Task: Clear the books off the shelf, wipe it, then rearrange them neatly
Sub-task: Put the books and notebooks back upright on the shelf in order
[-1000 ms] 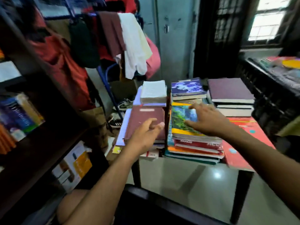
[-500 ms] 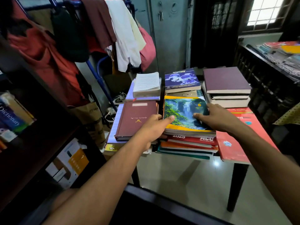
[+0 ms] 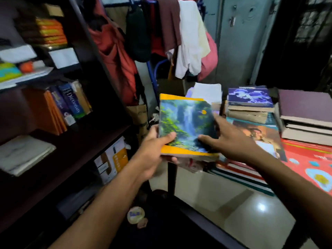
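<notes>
Broadly, a dark wooden bookshelf fills the nine o'clock side of the view, its middle shelf holding a blue dictionary and orange-spined books leaning upright, with bare board to their right. At three o'clock stands a table crowded with book stacks, a red-covered book overhanging its near side. Between the two, at the centre, a waterfall-cover book rides on a few thinner volumes, lifted off the table. The left hand grips the bundle's left edge, thumb curled onto the cover and fingers beneath; the right hand lies on the cover's right side, fingers spread and fairly straight, pressing rather than clasping. My read is that the bundle is being carried toward the bookshelf for rearranging. The risk lies underneath: the lower volumes sag at six o'clock and are pinched from one side only, so a tilt could let them slide out and drop to the tiled floor. The shelf's upright post at ten o'clock is another hazard, since a wide swing could clip it. Open room looks adequate: a clear gap at eight o'clock leads to the bare shelf board, though the leaning books there could topple if nudged.
</notes>
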`<action>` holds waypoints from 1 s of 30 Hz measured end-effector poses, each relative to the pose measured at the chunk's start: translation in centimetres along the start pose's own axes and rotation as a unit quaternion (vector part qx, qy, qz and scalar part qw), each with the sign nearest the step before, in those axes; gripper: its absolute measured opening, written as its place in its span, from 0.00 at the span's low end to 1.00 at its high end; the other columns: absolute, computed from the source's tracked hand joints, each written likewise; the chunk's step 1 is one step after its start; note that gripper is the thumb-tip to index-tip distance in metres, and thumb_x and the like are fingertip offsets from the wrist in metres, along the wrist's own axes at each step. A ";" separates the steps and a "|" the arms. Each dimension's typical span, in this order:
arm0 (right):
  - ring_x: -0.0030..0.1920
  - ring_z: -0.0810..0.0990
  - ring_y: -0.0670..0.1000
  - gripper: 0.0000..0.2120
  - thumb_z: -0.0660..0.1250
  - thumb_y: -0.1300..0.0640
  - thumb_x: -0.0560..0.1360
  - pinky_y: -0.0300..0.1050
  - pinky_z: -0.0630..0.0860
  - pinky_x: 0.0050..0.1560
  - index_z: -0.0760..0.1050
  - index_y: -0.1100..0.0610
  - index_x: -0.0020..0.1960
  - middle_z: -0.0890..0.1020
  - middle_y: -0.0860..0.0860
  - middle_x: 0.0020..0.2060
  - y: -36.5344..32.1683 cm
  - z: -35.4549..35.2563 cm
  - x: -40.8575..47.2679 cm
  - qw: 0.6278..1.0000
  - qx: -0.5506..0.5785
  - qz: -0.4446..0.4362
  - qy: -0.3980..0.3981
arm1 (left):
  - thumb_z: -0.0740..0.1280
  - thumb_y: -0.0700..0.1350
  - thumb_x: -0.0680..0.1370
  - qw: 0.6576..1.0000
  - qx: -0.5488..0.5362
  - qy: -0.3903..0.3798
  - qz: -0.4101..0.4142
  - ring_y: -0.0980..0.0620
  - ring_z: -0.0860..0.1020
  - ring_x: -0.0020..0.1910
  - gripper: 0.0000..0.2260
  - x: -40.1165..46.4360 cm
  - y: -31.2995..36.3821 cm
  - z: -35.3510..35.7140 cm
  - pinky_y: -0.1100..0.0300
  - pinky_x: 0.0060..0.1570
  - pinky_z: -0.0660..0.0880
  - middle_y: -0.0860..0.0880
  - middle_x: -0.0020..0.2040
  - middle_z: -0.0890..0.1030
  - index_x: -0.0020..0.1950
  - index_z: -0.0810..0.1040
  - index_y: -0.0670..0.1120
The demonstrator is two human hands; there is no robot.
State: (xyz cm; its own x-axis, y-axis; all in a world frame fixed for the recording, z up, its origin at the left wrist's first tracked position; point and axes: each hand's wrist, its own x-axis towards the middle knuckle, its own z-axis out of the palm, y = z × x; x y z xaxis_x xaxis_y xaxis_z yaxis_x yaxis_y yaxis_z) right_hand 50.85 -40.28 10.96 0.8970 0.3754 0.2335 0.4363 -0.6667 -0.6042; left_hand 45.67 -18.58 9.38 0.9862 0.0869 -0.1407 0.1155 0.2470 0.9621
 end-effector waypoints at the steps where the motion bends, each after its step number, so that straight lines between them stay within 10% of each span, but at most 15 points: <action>1: 0.63 0.69 0.39 0.35 0.72 0.46 0.76 0.31 0.63 0.59 0.60 0.48 0.79 0.71 0.42 0.64 -1.8 1.4 1.3 0.999 0.022 -0.042 -0.009 | 0.67 0.39 0.81 0.999 -0.018 0.023 0.025 0.48 0.82 0.34 0.16 -0.5 0.8 -2.1 0.59 0.22 0.74 0.43 0.52 0.84 0.68 0.69 0.41; 11: 0.72 0.69 0.52 0.38 0.76 0.49 0.74 0.35 0.61 0.69 0.64 0.61 0.77 0.72 0.55 0.71 -19.0 20.2 12.6 0.975 0.104 -0.183 -0.071 | 0.65 0.39 0.82 0.952 -0.056 0.249 0.171 0.48 0.85 0.41 0.19 -4.6 3.8 -21.3 0.56 0.28 0.79 0.48 0.59 0.84 0.71 0.68 0.54; 19: 0.65 0.75 0.49 0.29 0.74 0.47 0.74 0.33 0.65 0.66 0.72 0.55 0.71 0.76 0.54 0.66 -28.2 33.3 19.1 0.937 0.110 -0.276 -0.182 | 0.65 0.38 0.82 0.901 0.039 0.413 0.127 0.43 0.85 0.47 0.31 -4.3 3.3 -36.6 0.52 0.26 0.80 0.45 0.66 0.79 0.80 0.57 0.58; 21: 0.67 0.74 0.48 0.32 0.69 0.37 0.74 0.43 0.68 0.70 0.70 0.51 0.73 0.75 0.52 0.68 -28.8 37.3 21.2 0.935 0.096 -0.279 -0.200 | 0.67 0.45 0.82 0.860 0.211 0.456 0.092 0.41 0.82 0.57 0.30 -2.9 3.4 -40.9 0.45 0.42 0.83 0.44 0.70 0.76 0.80 0.57 0.56; 24: 0.71 0.71 0.48 0.37 0.50 0.24 0.73 0.54 0.63 0.72 0.61 0.41 0.76 0.75 0.46 0.69 -27.6 42.1 22.6 0.940 0.004 -0.285 -0.188 | 0.63 0.67 0.77 0.694 0.528 0.486 -0.052 0.42 0.70 0.68 0.30 -2.5 2.7 -45.5 0.49 0.63 0.72 0.45 0.69 0.70 0.75 0.67 0.53; 30: 0.71 0.68 0.41 0.38 0.54 0.24 0.75 0.55 0.55 0.76 0.51 0.38 0.79 0.73 0.40 0.70 -26.2 43.4 23.4 0.941 0.039 -0.281 -0.186 | 0.58 0.69 0.73 0.723 0.465 0.502 0.091 0.43 0.78 0.61 0.35 -2.0 1.6 -46.0 0.45 0.56 0.76 0.47 0.66 0.76 0.73 0.71 0.48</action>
State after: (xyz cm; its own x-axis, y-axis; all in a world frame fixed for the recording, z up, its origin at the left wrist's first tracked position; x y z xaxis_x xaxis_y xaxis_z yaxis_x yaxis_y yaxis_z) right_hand 57.34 13.95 -0.80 0.4332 0.8634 0.2585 0.8145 -0.2522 -0.5225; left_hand 38.47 26.09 0.44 0.4650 0.8098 0.3578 0.4855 -0.5712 0.6618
